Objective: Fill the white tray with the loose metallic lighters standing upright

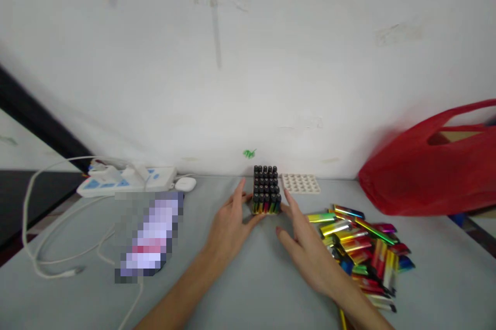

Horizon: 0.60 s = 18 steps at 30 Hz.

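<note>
A little block of black-topped sticks [266, 188] stands upright on the gray bench [248, 301], just right of the middle of the frame and close to the wall [333, 61]. The sticks are in neat rows, and their lower parts shine in many colors.

The left hand [228, 219] is at the left side of the block, with its thumb by the bottom front edge. The right hand [304, 237] is at the right side. Its pointer finger and thumb are spread wide apart, and the thumb is off the block. I cannot tell if either grip is squeezing the block or just resting by it.

Behind the right hand's fingertips is a white tray with holes [300, 183], right beside the block. At the lower right lies a messy pile of shiny tubes [360, 247] — red, gold, green and blue. A big red bag [430, 165] sits at the right edge. On the left are a white power strip [127, 181], a small white case [185, 184] and a loopy white cord [58, 276].
</note>
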Each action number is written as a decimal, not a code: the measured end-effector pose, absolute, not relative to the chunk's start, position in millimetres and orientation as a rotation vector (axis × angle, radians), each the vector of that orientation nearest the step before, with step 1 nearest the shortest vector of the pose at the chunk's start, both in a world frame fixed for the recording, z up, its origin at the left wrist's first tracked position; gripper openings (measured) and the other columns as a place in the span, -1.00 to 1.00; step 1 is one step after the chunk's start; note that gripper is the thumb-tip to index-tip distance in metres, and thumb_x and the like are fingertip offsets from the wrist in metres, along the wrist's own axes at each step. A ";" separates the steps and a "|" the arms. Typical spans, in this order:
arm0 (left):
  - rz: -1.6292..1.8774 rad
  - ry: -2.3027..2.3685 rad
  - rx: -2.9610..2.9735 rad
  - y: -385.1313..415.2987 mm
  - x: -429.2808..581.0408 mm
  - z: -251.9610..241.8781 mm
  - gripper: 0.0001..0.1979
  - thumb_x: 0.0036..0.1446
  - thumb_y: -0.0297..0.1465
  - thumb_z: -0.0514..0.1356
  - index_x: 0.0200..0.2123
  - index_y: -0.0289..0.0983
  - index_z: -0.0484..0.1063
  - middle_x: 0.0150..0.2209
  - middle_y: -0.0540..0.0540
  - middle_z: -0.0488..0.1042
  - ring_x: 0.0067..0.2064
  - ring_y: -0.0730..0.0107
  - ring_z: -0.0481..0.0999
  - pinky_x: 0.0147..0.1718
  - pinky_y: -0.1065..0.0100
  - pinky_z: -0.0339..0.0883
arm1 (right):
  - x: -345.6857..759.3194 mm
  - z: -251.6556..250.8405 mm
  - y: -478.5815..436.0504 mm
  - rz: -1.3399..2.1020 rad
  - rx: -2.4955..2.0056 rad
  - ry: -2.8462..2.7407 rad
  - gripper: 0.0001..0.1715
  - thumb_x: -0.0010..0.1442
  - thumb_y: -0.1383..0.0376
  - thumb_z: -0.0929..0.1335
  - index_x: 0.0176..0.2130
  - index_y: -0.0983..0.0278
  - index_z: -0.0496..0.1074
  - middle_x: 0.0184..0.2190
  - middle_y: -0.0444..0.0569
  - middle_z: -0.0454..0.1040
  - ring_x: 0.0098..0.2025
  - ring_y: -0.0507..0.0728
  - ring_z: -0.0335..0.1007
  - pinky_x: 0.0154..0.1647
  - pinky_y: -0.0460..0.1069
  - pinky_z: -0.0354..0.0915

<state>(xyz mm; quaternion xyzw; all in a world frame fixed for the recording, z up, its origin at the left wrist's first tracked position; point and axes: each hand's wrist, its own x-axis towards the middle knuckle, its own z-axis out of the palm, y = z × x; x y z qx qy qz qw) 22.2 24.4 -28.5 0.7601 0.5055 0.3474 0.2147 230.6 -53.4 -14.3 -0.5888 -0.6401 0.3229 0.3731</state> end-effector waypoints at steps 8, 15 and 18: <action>0.961 1.393 2.131 28.6 22.0 -35.1 -0.12 0.43 -0.39 0.33 0.60 -0.14 -0.11 0.29 -0.33 0.60 0.30 -0.06 0.64 0.25 -0.10 0.55 | 227.8 -13.2 -31.5 1.031 -1.406 -1.533 0.09 0.38 0.19 0.37 0.67 0.09 -0.17 0.62 0.08 0.12 0.64 0.30 0.02 0.63 0.38 -0.11; 0.960 1.377 2.162 29.2 22.9 -37.2 -0.13 0.45 -0.43 0.28 0.61 -0.16 -0.16 0.30 -0.35 0.59 0.31 -0.06 0.63 0.24 -0.10 0.57 | 230.7 -17.0 -24.1 1.054 -1.341 -1.554 0.12 0.35 0.21 0.42 0.66 0.07 -0.13 0.64 0.06 0.06 0.64 0.30 0.01 0.63 0.40 -0.10; 0.946 1.393 2.175 28.8 22.1 -36.6 -0.14 0.46 -0.42 0.27 0.61 -0.16 -0.16 0.30 -0.35 0.59 0.31 -0.08 0.63 0.24 -0.10 0.57 | 232.6 -14.3 -23.1 1.071 -1.343 -1.537 0.12 0.34 0.21 0.43 0.65 0.06 -0.10 0.63 0.05 0.09 0.64 0.31 0.02 0.63 0.41 -0.09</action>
